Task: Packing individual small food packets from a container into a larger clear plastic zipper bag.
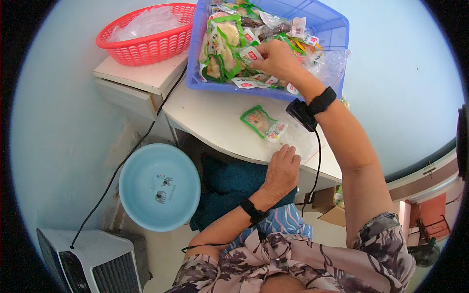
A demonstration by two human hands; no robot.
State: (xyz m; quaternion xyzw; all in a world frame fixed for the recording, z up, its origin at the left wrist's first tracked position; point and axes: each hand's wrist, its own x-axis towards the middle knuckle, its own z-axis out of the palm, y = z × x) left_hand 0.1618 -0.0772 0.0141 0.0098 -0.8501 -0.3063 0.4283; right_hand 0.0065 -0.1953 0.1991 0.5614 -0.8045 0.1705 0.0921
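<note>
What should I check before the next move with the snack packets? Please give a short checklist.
1. Right hand pinches a small white packet: ok.
2. Left hand rests on the clear bag on the white table: ok.
3. Bag mouth open: cannot tell.
4. Green packet lies flat on the table, apart from both hands: ok.
5. Blue crate sits fully on the table: cannot tell.

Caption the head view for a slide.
Right hand picks a small packet from the blue crate; left hand rests on the white table.
</note>
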